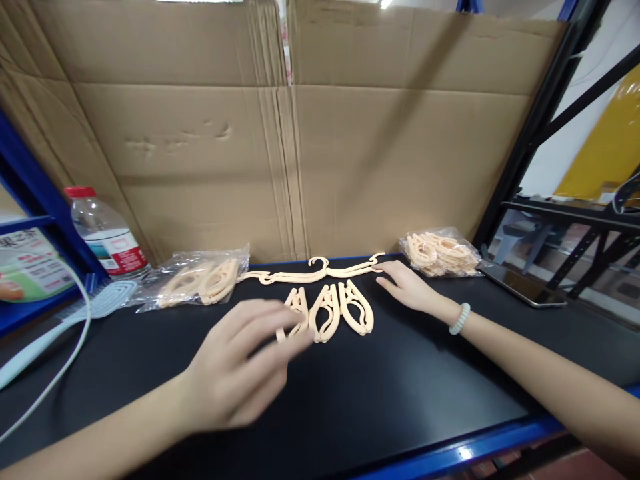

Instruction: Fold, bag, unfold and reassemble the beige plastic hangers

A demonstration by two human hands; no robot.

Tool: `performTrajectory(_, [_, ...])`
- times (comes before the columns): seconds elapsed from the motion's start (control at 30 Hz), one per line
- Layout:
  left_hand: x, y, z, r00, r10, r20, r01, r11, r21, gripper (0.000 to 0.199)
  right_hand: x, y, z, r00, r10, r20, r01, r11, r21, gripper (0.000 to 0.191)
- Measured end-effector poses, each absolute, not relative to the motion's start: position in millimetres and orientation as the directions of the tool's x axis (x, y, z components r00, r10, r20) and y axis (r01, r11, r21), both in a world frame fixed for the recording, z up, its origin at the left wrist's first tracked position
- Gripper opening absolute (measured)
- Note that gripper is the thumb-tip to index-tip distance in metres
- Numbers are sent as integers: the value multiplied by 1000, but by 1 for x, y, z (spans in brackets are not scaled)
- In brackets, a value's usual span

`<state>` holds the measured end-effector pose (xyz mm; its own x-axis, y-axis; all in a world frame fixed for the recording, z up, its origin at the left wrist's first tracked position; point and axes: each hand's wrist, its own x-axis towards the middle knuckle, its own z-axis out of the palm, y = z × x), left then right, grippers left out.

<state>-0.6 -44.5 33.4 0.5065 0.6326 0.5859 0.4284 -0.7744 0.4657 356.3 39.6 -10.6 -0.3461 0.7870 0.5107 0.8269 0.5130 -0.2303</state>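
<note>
Three folded peach plastic hangers point(325, 317) lie side by side mid-table. Behind them an unfolded peach hanger point(300, 275) stretches along the cardboard, its hook upward. My left hand point(245, 363), blurred by motion, hovers in front of the leftmost folded hanger and partly covers it; its fingers are apart, with nothing clearly held. At the right end of the unfolded hanger, my right hand point(405, 287) has its fingertips against or just beside the tip, fingers spread. A pale beaded bracelet is on that wrist.
Plastic bags of folded hangers lie at left point(200, 280) and right point(440, 252). A red-capped bottle point(107, 233), a light blue brush point(100, 303) and a white cable point(83, 333) are at the left. A phone point(523, 283) lies far right. Cardboard point(200, 153) stands behind.
</note>
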Motion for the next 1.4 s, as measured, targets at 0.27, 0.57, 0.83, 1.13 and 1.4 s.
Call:
performTrajectory(0.27, [-4,15,9,290,867,405,550,-497,671,24,370,64,-31,-446,765,465,819,558,-133,39])
performTrajectory(0.57, [-10,24,0,219,941,258,456,-333,826,29,369,67,-33,-413,775,477,822,543,-171,35])
performTrajectory(0.83, [-9,25,-1,206,940,271,463,-337,819,28,369,71,-30,-408,774,485,809,552,-201,24])
performTrajectory(1.13, [-10,27,-2,200,941,272,439,-334,834,29,363,67,-27,-290,816,499,789,500,-358,19])
performTrajectory(1.4, [-12,26,-2,185,938,291,385,-342,857,27,364,62,-23,-192,808,557,780,470,-413,20])
